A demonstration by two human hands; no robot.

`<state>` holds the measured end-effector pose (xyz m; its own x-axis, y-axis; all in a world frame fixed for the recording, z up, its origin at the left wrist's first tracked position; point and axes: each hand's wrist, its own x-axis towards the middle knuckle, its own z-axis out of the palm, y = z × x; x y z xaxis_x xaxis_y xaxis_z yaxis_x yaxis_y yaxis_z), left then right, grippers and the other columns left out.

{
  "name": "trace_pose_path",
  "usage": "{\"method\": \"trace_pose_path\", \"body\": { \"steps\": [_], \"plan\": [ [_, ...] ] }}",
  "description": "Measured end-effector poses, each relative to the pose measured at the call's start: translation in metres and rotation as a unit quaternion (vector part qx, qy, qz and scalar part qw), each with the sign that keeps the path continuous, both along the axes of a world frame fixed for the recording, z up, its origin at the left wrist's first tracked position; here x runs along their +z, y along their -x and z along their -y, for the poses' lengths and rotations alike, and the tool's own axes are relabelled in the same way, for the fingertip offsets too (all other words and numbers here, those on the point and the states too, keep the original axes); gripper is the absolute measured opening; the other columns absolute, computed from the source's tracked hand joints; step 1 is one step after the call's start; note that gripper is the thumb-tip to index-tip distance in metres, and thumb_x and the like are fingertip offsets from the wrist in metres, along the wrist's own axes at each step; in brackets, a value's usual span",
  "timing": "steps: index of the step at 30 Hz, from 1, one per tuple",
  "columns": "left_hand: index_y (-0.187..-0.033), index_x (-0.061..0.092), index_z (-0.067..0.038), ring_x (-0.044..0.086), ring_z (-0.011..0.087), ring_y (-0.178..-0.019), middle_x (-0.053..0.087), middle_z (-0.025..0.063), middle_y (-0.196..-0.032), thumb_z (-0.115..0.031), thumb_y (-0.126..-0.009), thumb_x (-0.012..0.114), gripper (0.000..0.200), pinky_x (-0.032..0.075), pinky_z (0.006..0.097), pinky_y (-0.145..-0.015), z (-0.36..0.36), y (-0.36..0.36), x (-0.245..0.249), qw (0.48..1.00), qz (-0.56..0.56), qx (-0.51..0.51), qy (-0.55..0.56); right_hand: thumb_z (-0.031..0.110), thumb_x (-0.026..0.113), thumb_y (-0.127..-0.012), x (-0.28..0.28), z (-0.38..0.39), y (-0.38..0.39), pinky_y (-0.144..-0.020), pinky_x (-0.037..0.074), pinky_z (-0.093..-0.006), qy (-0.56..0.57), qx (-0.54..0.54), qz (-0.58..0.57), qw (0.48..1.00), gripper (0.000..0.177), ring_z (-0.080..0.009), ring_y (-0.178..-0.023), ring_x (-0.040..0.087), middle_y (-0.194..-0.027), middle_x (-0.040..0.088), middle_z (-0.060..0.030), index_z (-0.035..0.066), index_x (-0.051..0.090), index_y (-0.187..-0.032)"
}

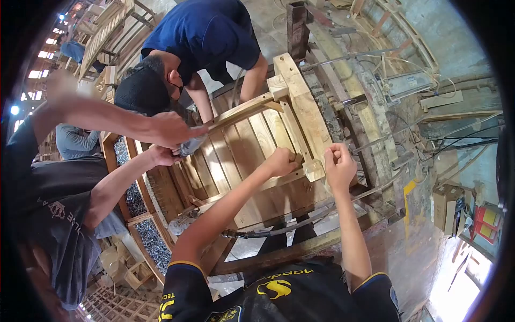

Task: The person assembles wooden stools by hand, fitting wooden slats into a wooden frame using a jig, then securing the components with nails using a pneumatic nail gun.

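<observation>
A slatted wooden frame lies flat on the workbench in front of me. My left hand is closed around a small wood block at the frame's near inner corner. Just right of the frame's corner post, my right hand has its fingers pinched together; what they hold, if anything, is too small to name. A wide wooden board runs along the frame's right end. At the left, a co-worker's hands hold a power tool over the frame.
Across the bench a person in a dark blue shirt bends over the frame. Trays of metal screws or nails stand at the left. A hose crosses the bench's near side. A cardboard box is at the right.
</observation>
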<state>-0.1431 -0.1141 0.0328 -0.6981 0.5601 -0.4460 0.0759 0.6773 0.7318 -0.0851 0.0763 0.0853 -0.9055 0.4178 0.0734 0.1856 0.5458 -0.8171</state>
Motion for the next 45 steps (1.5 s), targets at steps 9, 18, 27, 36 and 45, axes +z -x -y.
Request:
{"method": "trace_pose_path", "body": {
  "steps": [9,18,27,36,45],
  "plan": [
    [-0.081,0.070,0.002,0.066,0.0354,-0.071,0.066,0.0216,-0.073,-0.005,-0.072,0.065,0.013,0.052,0.0400,-0.068,0.001,0.009,-0.004,0.999,-0.009,-0.047,-0.023,0.013,0.066,-0.081,0.001,0.007,0.000,-0.054,0.044,-0.0294,0.056,-0.021,0.007,0.998,0.007,-0.0157,-0.055,0.056,-0.063,0.060,-0.0030,0.007,0.062,-0.083],
    [-0.089,0.068,0.005,0.066,0.0323,-0.073,0.068,0.0193,-0.079,-0.013,-0.085,0.060,0.020,0.051,0.0374,-0.067,0.023,0.022,0.004,0.996,-0.011,-0.043,-0.080,0.011,0.065,-0.081,-0.011,0.005,0.001,-0.052,0.042,-0.0307,-0.017,0.005,-0.029,0.999,0.006,-0.0178,-0.054,0.054,-0.062,0.058,-0.0035,0.006,0.061,-0.083],
    [-0.080,0.065,0.007,0.068,0.0321,-0.069,0.068,0.0192,-0.070,-0.023,-0.087,0.058,0.032,0.052,0.0414,-0.068,0.019,0.115,-0.053,0.920,-0.134,0.367,0.009,0.013,0.064,-0.082,-0.006,0.008,0.002,-0.054,0.043,-0.0334,-0.069,0.001,-0.013,0.998,0.005,-0.0202,-0.055,0.056,-0.060,0.056,-0.0034,0.009,0.061,-0.083],
    [-0.078,0.065,0.003,0.066,0.0205,-0.058,0.067,0.0128,-0.065,-0.016,-0.090,0.060,0.024,0.051,0.0335,-0.058,0.015,0.104,-0.041,0.874,-0.010,0.461,-0.155,0.016,0.064,-0.082,-0.001,0.009,0.003,-0.053,0.044,-0.0370,-0.058,-0.002,0.009,0.998,0.006,-0.0227,-0.053,0.056,-0.059,0.057,-0.0032,0.011,0.061,-0.082],
    [-0.072,0.069,0.001,0.068,0.0319,-0.064,0.066,0.0188,-0.065,-0.042,-0.090,0.061,0.047,0.054,0.0450,-0.064,0.032,0.072,0.033,0.965,-0.165,0.196,0.052,0.017,0.067,-0.083,0.001,0.001,0.003,-0.062,0.051,-0.0341,-0.024,0.044,0.027,0.998,0.017,-0.0174,-0.063,0.064,-0.073,0.067,-0.0084,0.005,0.064,-0.095]
  ]
}}
